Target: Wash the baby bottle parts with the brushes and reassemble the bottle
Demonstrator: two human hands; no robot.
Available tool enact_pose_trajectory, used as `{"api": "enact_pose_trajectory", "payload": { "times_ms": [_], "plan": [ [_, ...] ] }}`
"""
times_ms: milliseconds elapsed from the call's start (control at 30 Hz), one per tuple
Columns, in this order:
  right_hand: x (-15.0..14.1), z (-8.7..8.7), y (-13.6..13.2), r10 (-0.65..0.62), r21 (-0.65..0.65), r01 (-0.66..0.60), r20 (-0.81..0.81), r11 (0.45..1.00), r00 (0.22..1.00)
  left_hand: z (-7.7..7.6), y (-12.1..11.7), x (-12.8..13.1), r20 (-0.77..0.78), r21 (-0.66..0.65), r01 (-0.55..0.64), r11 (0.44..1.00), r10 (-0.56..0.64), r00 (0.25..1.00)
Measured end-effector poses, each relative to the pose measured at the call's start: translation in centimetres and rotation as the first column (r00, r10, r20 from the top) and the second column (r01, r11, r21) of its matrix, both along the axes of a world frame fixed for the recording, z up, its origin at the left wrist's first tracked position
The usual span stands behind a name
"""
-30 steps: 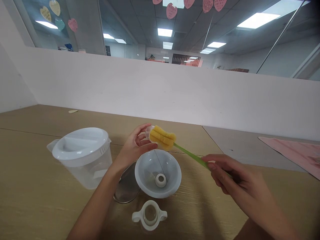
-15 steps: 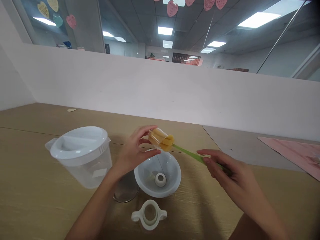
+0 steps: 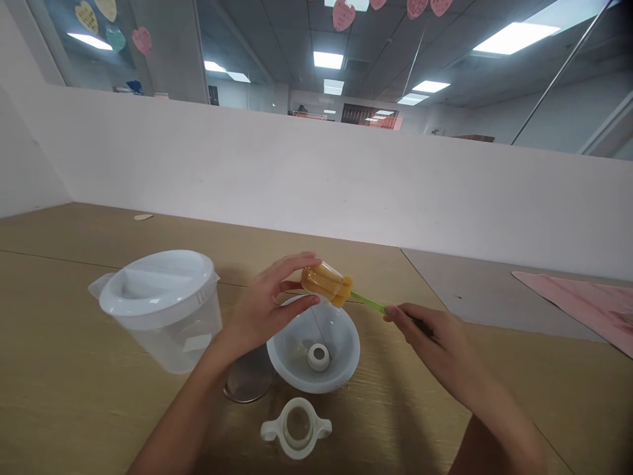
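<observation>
My left hand [image 3: 270, 300] is closed around a small clear bottle [image 3: 319, 278], tilted with its mouth to the right. Inside the bottle sits the yellow sponge head of a bottle brush [image 3: 341, 290], its rim end showing at the mouth. My right hand [image 3: 430, 336] grips the brush's green handle [image 3: 368, 302]. Below the bottle stands a pale bowl [image 3: 279, 359] with a white ring-shaped piece [image 3: 318, 357] in it. In front of the bowl lies a white two-handled bottle collar [image 3: 297, 429].
A lidded translucent pitcher [image 3: 168, 330] stands to the left. A round metal-rimmed strainer or lid [image 3: 250, 376] lies beside the bowl. On the right is a pink cloth [image 3: 583, 303]. A low white wall [image 3: 321, 178] with glass above closes off the back.
The sponge head has gone deeper into the bottle. My right hand has slid closer along the green handle, and the bottle has shifted slightly right and down.
</observation>
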State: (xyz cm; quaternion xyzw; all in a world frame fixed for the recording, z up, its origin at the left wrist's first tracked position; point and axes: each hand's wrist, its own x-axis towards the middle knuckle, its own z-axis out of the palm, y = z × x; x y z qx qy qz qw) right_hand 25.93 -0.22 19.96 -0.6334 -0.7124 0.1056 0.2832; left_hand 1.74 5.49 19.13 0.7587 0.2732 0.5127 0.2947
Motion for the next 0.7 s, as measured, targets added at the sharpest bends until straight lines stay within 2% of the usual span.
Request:
{"api": "enact_pose_trajectory", "payload": {
  "times_ms": [133,267,467,700],
  "plan": [
    [-0.9,0.3,-0.4,0.067,0.0,-0.067,0.058,0.998,0.996,0.0,0.1,0.1,0.001,0.0,-0.012,1.0,0.012,1.0],
    [-1.7,0.1,-0.3,0.1,0.017,-0.101,0.073,0.995,0.992,-0.2,0.3,0.1,0.008,0.023,-0.075,0.997,0.075,0.997],
    [-1.8,-0.2,0.1,0.027,0.102,-0.043,0.146,0.994,0.989,-0.3,0.8,-0.1,0.005,0.022,-0.145,0.989,0.144,0.99],
    [-1.3,-0.1,0.1,-0.015,0.111,0.005,0.091,0.994,0.996,-0.3,1.1,-0.5,-0.018,0.015,-0.152,0.988,0.152,0.988]
  ]
}}
